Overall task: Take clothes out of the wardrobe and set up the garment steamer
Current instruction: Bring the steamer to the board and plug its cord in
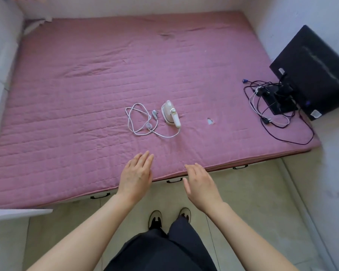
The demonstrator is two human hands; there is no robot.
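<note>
Head view
Garment steamer (171, 115): one, white, on the pink mattress (67, 94), mid-bed.
Cord (143, 122): one, coiled just left of it.
Left hand (135, 177): fingers straight, empty.
Right hand (201, 183): fingers relaxed, empty.
Monitor (311, 73): one, black, right corner.
Drawer handles (174, 180): three.

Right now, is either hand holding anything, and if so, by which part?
Nothing is held. The left hand and right hand hover open over the mattress edge, short of the garment steamer and its cord.
</note>
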